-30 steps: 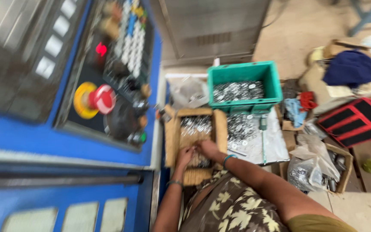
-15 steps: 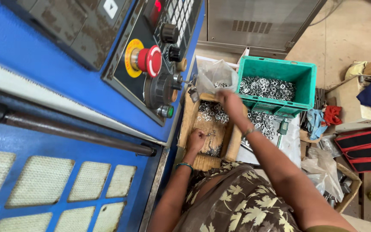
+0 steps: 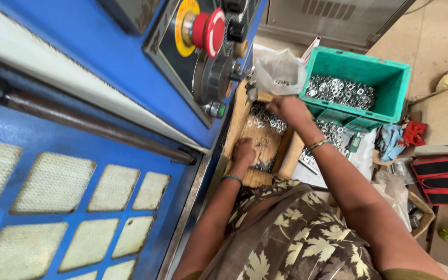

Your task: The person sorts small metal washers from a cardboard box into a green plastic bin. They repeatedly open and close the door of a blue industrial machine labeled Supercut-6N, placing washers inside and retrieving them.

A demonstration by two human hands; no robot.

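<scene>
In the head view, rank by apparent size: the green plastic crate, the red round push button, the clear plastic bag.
1. Green plastic crate
2. Clear plastic bag
3. Red round push button, though it sits nearer the camera, so its true size is unsure.

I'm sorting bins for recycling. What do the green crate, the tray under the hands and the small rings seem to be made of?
Green crate: likely moulded plastic, with a smooth, even colour and ribbed walls. Tray: seemingly bare wood, tan and matt, with thick rails. Small rings: apparently metal, silvery and shiny, perhaps steel washers.
</scene>
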